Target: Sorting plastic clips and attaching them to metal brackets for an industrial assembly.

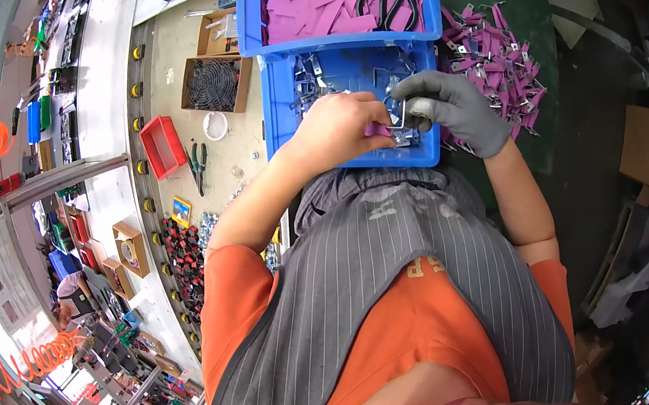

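Observation:
My bare left hand is closed, with a small purple strip pinched between thumb and fingers. Close beside it, my right hand in a grey glove grips a thin bent metal bracket between thumb and fingertips. The strip and bracket meet or nearly meet; the fingers hide the exact contact. Both hands are above a blue bin holding loose metal brackets. Behind it stands another blue bin, filled with purple strips, with black-handled pliers lying on them.
Right of the bins lies a heap of purple strips with metal ends. On the left bench are a box of coiled dark material, a red tray, green-handled pliers and a white round container. Cardboard is far right.

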Demonstrator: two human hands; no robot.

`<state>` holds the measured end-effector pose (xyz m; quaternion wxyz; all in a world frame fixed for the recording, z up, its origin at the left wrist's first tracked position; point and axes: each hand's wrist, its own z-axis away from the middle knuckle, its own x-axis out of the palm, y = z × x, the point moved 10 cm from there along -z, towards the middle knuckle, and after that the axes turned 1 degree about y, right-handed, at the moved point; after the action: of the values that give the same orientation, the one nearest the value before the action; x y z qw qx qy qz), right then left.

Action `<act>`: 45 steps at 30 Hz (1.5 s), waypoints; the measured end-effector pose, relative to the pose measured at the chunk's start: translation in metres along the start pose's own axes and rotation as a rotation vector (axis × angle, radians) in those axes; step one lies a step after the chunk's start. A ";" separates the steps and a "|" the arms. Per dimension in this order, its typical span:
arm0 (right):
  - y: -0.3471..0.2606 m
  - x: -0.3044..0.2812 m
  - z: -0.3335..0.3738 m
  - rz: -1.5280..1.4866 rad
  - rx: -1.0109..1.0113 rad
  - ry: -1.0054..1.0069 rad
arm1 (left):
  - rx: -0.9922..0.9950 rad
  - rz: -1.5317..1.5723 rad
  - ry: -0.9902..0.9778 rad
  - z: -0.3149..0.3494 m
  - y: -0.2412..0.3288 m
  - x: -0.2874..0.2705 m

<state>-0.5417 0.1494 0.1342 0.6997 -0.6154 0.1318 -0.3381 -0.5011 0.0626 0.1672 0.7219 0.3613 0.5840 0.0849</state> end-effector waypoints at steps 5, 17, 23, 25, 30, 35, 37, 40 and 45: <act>0.003 0.002 -0.001 0.063 -0.042 -0.004 | -0.021 0.006 0.054 0.003 0.006 -0.002; 0.021 -0.002 0.005 -0.162 -0.002 0.048 | 0.106 0.310 0.004 -0.002 0.002 0.000; 0.030 -0.006 0.010 -0.225 0.067 0.078 | 0.118 0.175 0.105 -0.004 -0.007 -0.017; 0.024 -0.009 0.011 -0.215 0.012 0.080 | 0.116 0.229 0.036 -0.004 -0.014 -0.014; 0.027 -0.005 0.011 -0.183 -0.003 0.042 | 0.079 0.449 -0.128 -0.009 -0.015 0.012; 0.032 -0.009 0.010 -0.141 0.015 0.056 | 0.150 0.377 -0.060 -0.011 -0.004 0.008; 0.030 -0.012 0.010 -0.157 -0.014 0.059 | 0.164 0.346 -0.028 -0.012 -0.001 0.008; 0.032 -0.014 0.009 -0.162 -0.013 0.058 | 0.181 0.306 0.068 -0.011 0.003 0.003; 0.035 -0.012 0.006 -0.146 0.004 0.053 | 0.075 0.242 0.050 -0.010 -0.004 0.007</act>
<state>-0.5361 0.1624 0.0997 0.6707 -0.6129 0.1042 -0.4046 -0.5092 0.0681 0.1586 0.6776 0.4536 0.5568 0.1586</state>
